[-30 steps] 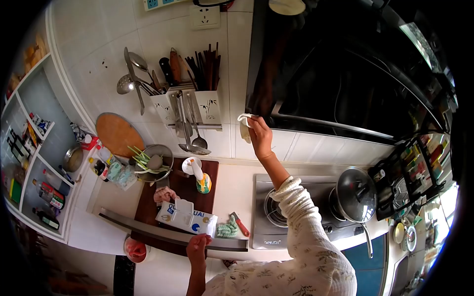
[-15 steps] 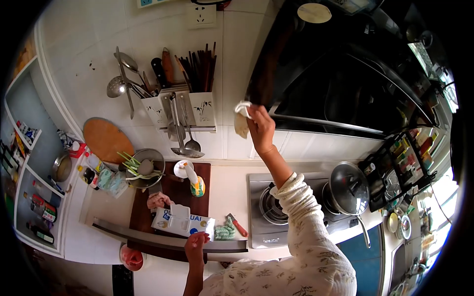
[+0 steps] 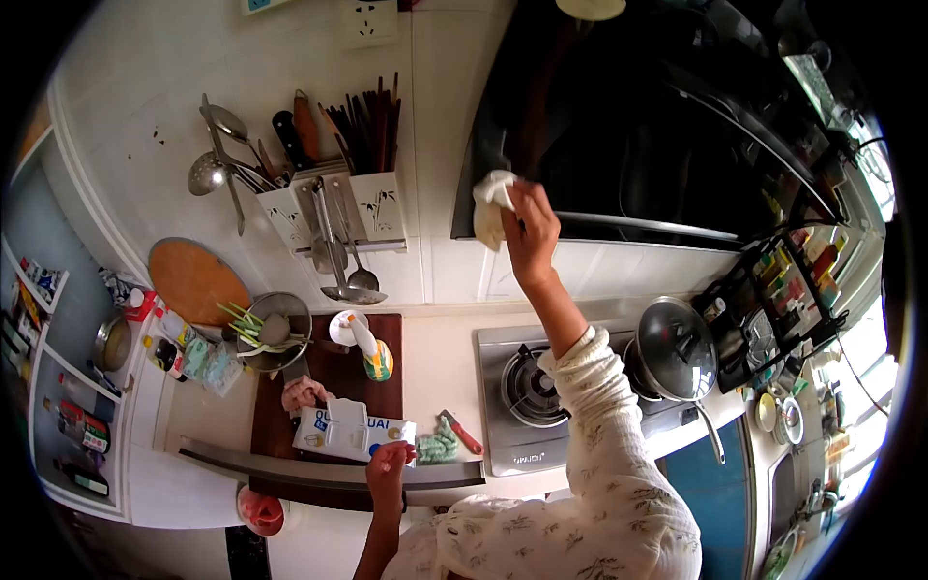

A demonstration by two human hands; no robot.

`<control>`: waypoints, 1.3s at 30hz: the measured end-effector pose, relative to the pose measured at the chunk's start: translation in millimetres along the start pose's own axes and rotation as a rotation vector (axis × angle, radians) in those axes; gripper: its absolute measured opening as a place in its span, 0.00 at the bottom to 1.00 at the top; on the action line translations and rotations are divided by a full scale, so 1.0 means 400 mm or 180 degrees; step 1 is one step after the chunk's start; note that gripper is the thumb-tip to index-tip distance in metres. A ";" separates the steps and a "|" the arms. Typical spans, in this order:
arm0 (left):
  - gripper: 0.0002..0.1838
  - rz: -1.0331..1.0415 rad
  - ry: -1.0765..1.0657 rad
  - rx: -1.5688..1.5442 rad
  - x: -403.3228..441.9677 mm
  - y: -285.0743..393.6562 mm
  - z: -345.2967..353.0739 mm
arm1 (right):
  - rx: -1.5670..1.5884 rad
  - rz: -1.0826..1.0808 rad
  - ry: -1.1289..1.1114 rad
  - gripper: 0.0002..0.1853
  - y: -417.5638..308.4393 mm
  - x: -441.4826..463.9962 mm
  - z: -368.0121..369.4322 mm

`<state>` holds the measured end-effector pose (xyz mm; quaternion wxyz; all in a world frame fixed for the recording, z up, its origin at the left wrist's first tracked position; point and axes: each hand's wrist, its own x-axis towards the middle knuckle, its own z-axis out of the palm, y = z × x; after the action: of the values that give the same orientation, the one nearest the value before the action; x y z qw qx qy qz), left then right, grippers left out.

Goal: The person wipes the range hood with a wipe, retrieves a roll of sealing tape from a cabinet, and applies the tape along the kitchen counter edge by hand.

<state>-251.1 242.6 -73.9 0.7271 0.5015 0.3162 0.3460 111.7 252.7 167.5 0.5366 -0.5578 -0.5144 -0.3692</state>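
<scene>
My right hand [image 3: 534, 230] is raised at the lower left corner of the black range hood [image 3: 619, 145], its fingers closed on a white, partly yellowish wipe [image 3: 492, 211]. The wipe hangs beside the hood's edge, in front of the tiles. Low in the view, my left hand [image 3: 389, 466] is at the right end of a white wipes pack [image 3: 333, 437] with its lid up. Its fingers are curled together, and whatever they may hold is too small to make out. A spray bottle [image 3: 378, 362] stands behind the pack.
A lidded pan [image 3: 677, 348] sits on the gas stove [image 3: 498, 445]. A red-handled knife [image 3: 466, 435] and green cloth [image 3: 438, 443] lie left of it. Raw meat [image 3: 304, 393] and a pot of green stalks [image 3: 275, 333] are on the left. Utensils hang from the wall rack [image 3: 379, 211].
My right hand and the wipe have moved up along the hood's left edge, and more of the wipe shows. The camera view has shifted a little. My left hand stays near the pack.
</scene>
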 end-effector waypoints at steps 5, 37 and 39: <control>0.08 -0.0081 -0.0142 0.0026 0.014 -0.003 0.024 | -0.0177 -0.0212 -0.0164 0.16 0.027 -0.039 0.042; 0.07 -0.0010 0.0067 0.0225 -0.001 -0.032 0.115 | 0.2743 0.3458 0.1352 0.05 0.229 -0.332 0.046; 0.07 0.0029 0.0073 0.0204 -0.007 -0.030 0.099 | 0.2311 0.3024 0.1882 0.09 0.253 -0.317 -0.058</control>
<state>-218.5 217.0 -73.1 0.7055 0.5220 0.3331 0.3447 188.0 218.2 26.6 0.9131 -0.3829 -0.1356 -0.0335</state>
